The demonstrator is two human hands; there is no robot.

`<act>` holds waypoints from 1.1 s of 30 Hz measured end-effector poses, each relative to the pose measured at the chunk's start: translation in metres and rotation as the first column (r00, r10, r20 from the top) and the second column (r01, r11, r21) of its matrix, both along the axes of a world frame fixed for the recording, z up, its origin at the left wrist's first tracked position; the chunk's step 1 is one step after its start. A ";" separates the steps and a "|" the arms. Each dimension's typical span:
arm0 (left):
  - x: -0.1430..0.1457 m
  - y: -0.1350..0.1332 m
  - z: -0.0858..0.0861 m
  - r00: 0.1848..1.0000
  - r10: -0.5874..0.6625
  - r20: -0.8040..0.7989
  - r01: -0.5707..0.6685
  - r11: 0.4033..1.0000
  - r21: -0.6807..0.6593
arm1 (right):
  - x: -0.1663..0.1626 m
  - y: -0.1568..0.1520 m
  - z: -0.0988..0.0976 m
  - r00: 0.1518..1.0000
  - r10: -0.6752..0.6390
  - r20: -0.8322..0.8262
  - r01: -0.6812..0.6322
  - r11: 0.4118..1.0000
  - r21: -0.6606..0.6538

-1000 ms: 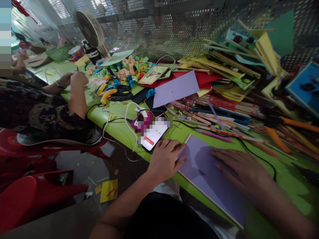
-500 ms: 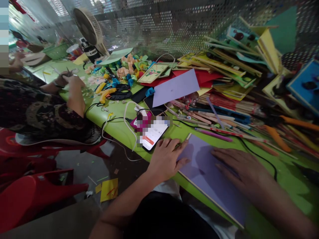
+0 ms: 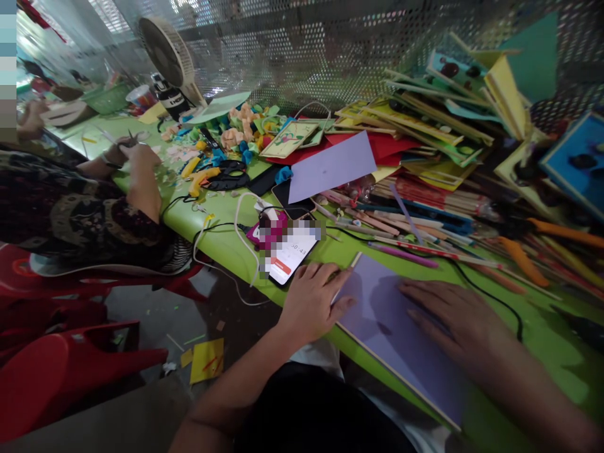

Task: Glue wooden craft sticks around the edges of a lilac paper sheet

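A rectangular board covered with purple paper (image 3: 391, 333) lies slantwise along the near edge of the green table, its pale edge facing me. My left hand (image 3: 314, 302) rests at its far left end, with the thumb on the purple face and the other fingers stretched along the short edge. Flat over the right side of the board lies my right hand (image 3: 453, 314), fingers extended and close together. Beside my left fingertips is a phone (image 3: 290, 258) with a lit screen. A loose purple sheet (image 3: 333, 167) lies farther back.
Sticks and pens (image 3: 396, 220) crowd the table behind the board, with orange-handled pliers (image 3: 523, 261) at right. Stacked cards (image 3: 438, 119) lean at the back. A black cable (image 3: 472, 286) runs past my right hand. Another person's hands (image 3: 139, 160) work at left, near a fan (image 3: 167, 53).
My left fingers and thumb have drawn back slightly to the left along the board's end. My right hand stays in place on the purple face.
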State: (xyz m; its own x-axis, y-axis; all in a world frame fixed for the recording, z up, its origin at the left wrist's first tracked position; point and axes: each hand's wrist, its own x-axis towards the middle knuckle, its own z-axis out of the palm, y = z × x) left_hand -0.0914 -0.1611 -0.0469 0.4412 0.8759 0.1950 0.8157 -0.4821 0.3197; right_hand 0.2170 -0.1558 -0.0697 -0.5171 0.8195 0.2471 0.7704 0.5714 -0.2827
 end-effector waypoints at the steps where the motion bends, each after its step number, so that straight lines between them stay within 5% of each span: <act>1: 0.000 0.000 0.001 1.000 -0.003 -0.004 0.003 1.000 0.000 | 0.000 0.000 0.000 1.000 0.000 0.000 0.000 1.000 0.005; 17: 0.000 0.000 0.001 0.999 0.010 0.031 -0.011 0.998 0.055 | 0.001 -0.001 0.000 1.000 -0.010 0.008 0.010 1.000 -0.022; 24: -0.002 -0.004 -0.012 0.966 -0.009 0.258 -0.044 0.979 0.200 | 0.004 -0.001 -0.004 1.000 -0.017 0.005 0.018 0.999 -0.051; 33: -0.002 -0.006 -0.009 0.985 0.006 0.171 -0.035 0.985 0.167 | 0.003 -0.001 -0.004 1.000 -0.005 0.007 0.005 1.000 -0.013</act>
